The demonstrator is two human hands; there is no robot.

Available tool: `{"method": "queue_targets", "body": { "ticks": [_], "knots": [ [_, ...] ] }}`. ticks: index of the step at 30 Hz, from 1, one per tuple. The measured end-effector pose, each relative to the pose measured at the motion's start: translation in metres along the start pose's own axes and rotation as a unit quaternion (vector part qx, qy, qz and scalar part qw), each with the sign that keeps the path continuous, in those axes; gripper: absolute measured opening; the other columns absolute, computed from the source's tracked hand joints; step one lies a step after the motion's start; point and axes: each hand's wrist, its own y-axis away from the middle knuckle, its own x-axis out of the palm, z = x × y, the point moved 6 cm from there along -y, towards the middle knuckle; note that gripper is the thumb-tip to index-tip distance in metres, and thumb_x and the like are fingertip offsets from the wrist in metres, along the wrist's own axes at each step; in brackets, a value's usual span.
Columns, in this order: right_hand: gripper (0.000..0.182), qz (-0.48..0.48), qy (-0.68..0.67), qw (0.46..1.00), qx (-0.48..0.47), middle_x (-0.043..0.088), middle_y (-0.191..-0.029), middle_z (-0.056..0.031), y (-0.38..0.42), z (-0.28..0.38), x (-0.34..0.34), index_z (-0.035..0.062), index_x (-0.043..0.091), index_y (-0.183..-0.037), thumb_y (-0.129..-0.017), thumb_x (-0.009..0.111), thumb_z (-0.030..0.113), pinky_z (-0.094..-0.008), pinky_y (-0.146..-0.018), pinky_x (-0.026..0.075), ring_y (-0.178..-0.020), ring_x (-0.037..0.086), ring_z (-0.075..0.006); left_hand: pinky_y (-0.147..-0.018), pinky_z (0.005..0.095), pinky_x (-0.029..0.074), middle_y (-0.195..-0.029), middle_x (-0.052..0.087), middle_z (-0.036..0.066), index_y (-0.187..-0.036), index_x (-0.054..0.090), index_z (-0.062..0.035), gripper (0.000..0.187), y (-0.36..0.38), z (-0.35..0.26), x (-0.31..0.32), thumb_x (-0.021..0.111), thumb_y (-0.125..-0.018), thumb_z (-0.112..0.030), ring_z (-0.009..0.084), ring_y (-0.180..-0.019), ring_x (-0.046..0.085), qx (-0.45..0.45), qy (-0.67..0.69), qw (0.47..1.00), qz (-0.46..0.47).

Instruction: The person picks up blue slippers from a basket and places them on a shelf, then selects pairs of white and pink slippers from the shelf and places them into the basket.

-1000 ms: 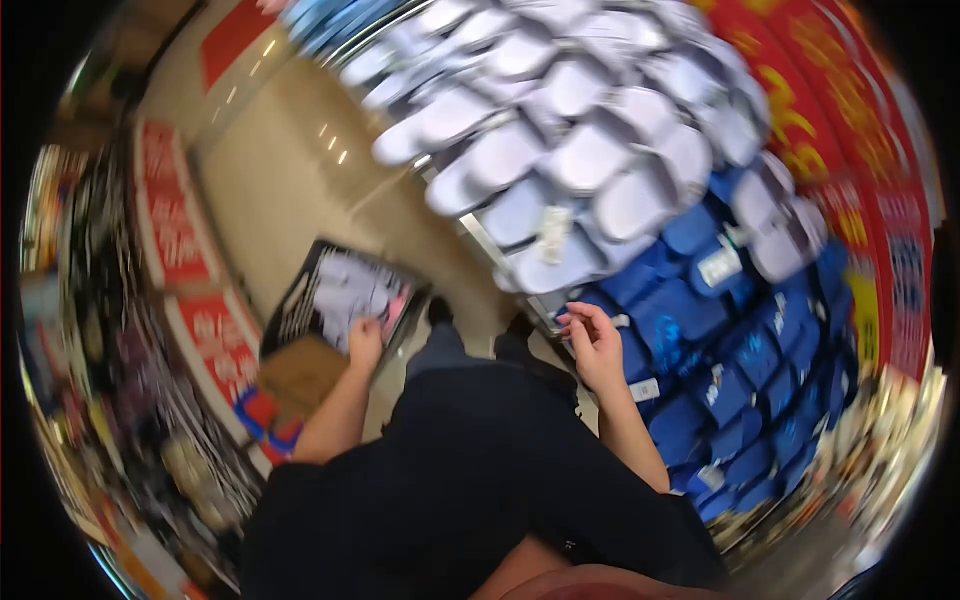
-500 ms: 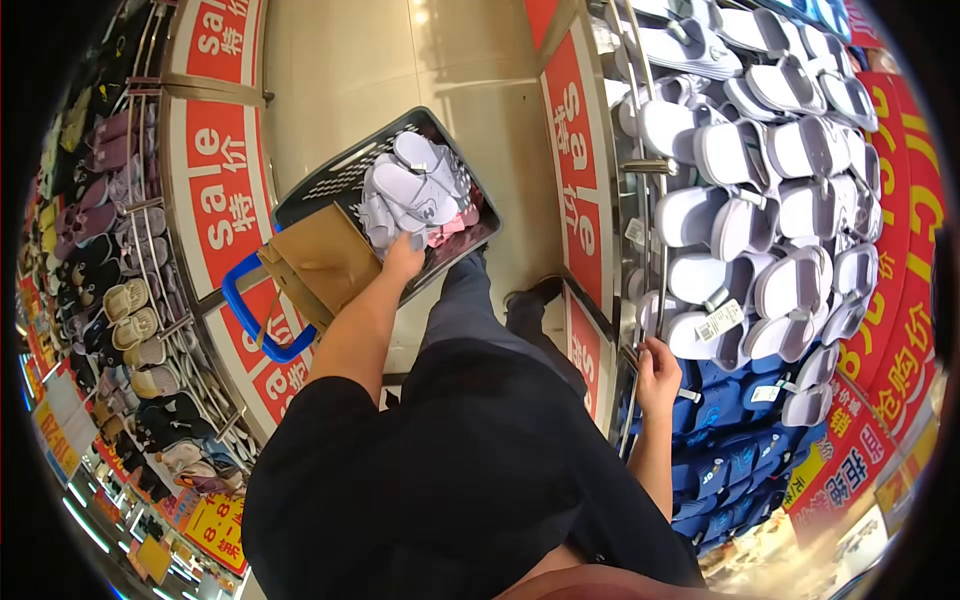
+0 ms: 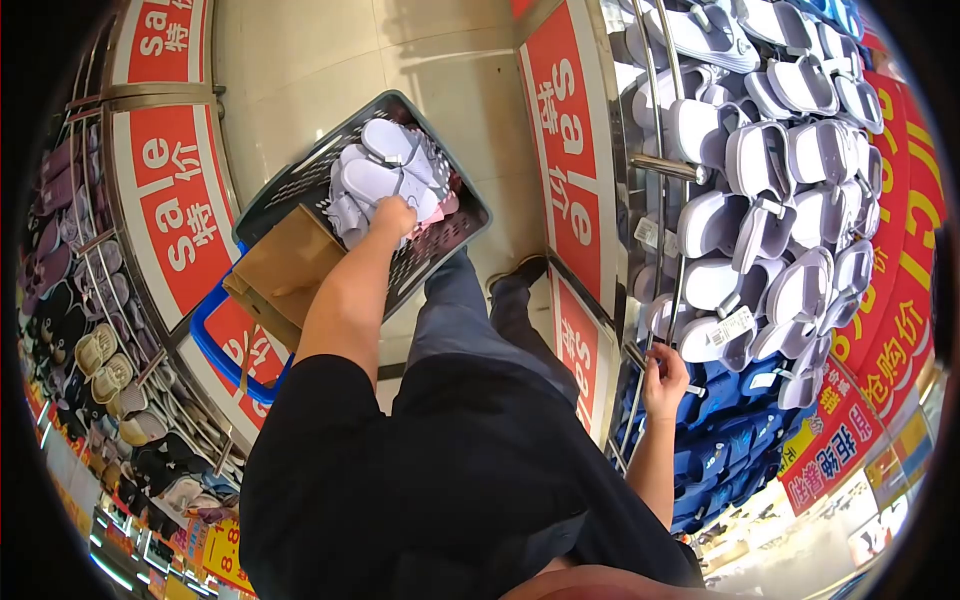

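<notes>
My left hand reaches down into a dark plastic shopping basket. Its fingers are closed on a pair of pale lilac-white slippers, lying on top of more slippers there. Something pink shows beside them. A brown cardboard box sits at the near end of the basket, by the blue handle. On the right, my right hand is held beside the metal display rack, close to a rod end, with its fingers loosely curled and slightly apart; I see nothing held in it.
Rows of white slippers hang on the right rack, above dark blue ones. A price tag hangs there. Red sale signs line both racks. The left rack carries assorted footwear. My legs stand behind the basket on the tiled floor.
The view has shifted, and the basket sits slightly farther left and higher. My left hand has moved up further over the slippers. My right hand stays by the rack.
</notes>
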Motion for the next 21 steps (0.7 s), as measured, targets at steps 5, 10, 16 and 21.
{"method": "queue_targets", "body": {
  "ticks": [5,10,16,21],
  "knots": [
    [0.02,0.006,0.023,1.0,0.016,0.067,-0.08,-0.0048,0.002,0.004,-0.001,0.0032,0.068,-0.099,-0.081,0.061,0.002,-0.0252,-0.053,0.043,-0.053,0.052,-0.011,-0.067,0.0373,0.054,-0.074,0.069,0.014,-0.09,0.069,-0.0006,0.024,0.025,-0.006,-0.038,0.061,-0.084,-0.022,0.0291,-0.068,0.067,0.072,0.208,0.969,-0.112],
    [0.015,-0.002,0.024,0.999,0.025,0.069,-0.082,-0.0067,0.002,0.008,-0.001,0.0017,0.069,-0.098,-0.085,0.062,0.006,-0.0263,-0.058,0.048,-0.059,0.059,-0.0131,-0.047,0.0268,0.044,-0.07,0.059,0.005,-0.099,0.064,-0.0028,0.021,0.139,-0.051,-0.087,0.059,-0.091,-0.022,0.0134,-0.053,0.056,-0.018,0.469,0.883,-0.013],
    [0.031,0.24,-0.368,0.895,0.082,0.068,-0.115,-0.0134,0.012,0.083,0.032,-0.0024,0.057,-0.126,-0.098,0.053,0.011,-0.0292,-0.084,0.052,-0.097,0.067,-0.019,-0.048,0.0287,0.044,-0.081,0.058,0.005,-0.101,0.056,-0.0037,0.018,0.305,-0.135,-0.105,0.063,-0.093,-0.018,0.0164,-0.055,0.058,0.1,0.677,0.718,0.125],
    [0.103,0.362,-0.541,0.754,-0.093,0.029,-0.151,-0.0189,0.027,0.148,0.03,0.0042,0.003,-0.153,-0.087,0.07,0.047,-0.0439,-0.108,0.036,-0.136,0.037,-0.0316,-0.054,0.0295,0.049,-0.125,0.056,0.019,-0.097,0.06,0.0025,0.015,0.419,-0.222,-0.095,0.055,-0.094,-0.011,0.0214,-0.061,0.062,0.284,0.643,0.635,0.321]
  ]
}}
